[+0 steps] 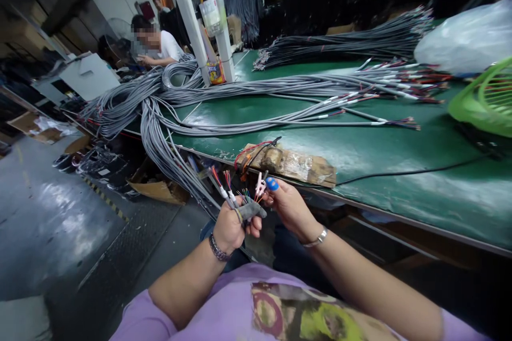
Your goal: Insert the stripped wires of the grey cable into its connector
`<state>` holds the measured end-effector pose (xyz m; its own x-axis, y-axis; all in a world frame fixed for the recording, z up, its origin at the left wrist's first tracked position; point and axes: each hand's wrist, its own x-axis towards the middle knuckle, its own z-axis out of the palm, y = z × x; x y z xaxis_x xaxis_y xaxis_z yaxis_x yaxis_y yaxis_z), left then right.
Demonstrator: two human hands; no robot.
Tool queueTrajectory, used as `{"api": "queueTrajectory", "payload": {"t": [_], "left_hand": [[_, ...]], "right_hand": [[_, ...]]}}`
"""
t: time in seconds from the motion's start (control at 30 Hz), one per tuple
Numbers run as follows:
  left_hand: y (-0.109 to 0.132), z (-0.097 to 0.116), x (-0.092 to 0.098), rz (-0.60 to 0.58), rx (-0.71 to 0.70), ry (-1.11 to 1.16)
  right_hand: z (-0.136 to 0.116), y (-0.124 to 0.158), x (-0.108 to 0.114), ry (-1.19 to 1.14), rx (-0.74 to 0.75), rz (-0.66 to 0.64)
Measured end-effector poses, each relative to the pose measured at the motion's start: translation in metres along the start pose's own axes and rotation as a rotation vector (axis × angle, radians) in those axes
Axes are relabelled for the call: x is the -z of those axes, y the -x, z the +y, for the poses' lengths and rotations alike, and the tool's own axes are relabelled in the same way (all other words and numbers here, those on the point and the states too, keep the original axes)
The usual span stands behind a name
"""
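Observation:
My left hand (pixel 230 226) is closed around the ends of grey cables (pixel 231 200). A grey cover is on one of its fingers. Stripped red and dark wires (pixel 216 177) and thin multicoloured wires (pixel 245 194) fan out above it. Close by on the right, my right hand (pixel 290 208) makes a pinch, with a blue cover on the thumb. A small pinkish-white piece (pixel 260 185) shows at its fingertips beside orange wires; what exactly the pinch holds is unclear. Just beyond both hands, a wooden block (pixel 296 164) wrapped in tape lies at the bench edge, with red and black leads.
Long grey cable bundles (pixel 256 88) lie across the green bench (pixel 360 152) and hang over its front edge. Dark cables (pixel 336 45), a plastic bag (pixel 472 37) and a green basket (pixel 486 98) are farther back. A person (pixel 160 45) sits beyond the white post (pixel 186 16).

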<state>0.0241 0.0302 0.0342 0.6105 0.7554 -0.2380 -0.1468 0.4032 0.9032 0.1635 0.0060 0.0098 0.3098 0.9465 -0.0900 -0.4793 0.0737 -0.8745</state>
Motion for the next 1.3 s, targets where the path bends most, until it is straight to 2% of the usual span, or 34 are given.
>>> {"api": "queueTrajectory", "payload": {"t": [0.07, 0.1, 0.2, 0.3, 0.63, 0.87, 1.07, 1.13, 1.27, 1.3], "left_hand": [[-0.002, -0.001, 0.0, 0.015, -0.003, -0.003], [-0.003, -0.002, 0.0, 0.024, 0.001, -0.005], [-0.005, -0.005, 0.0, 0.045, 0.02, -0.011], [-0.006, -0.008, -0.001, 0.054, 0.033, -0.023], [-0.006, -0.01, -0.001, 0.048, 0.046, -0.064], [0.008, -0.012, -0.002, 0.058, 0.005, -0.084], [0.008, -0.008, -0.006, 0.152, -0.054, -0.068], [0.006, -0.006, -0.006, 0.158, -0.055, -0.059], [0.002, -0.005, -0.006, 0.153, -0.055, -0.071], [0.002, -0.005, -0.005, 0.152, -0.05, -0.078]], "right_hand": [[0.006, 0.0, -0.001, 0.059, 0.08, 0.058], [0.008, -0.001, -0.001, 0.053, 0.078, 0.047], [0.009, -0.004, -0.003, -0.107, -0.055, -0.044], [0.006, -0.006, -0.005, -0.277, -0.166, -0.064], [0.004, -0.005, -0.009, -0.329, -0.196, -0.05], [0.001, -0.001, -0.001, -0.379, -0.288, -0.178], [0.0, 0.001, -0.003, -0.309, -0.214, -0.103], [0.001, 0.003, -0.004, -0.277, -0.15, -0.069], [0.007, 0.004, -0.004, -0.094, 0.037, 0.108], [0.007, 0.003, -0.004, -0.063, 0.053, 0.117]]}}
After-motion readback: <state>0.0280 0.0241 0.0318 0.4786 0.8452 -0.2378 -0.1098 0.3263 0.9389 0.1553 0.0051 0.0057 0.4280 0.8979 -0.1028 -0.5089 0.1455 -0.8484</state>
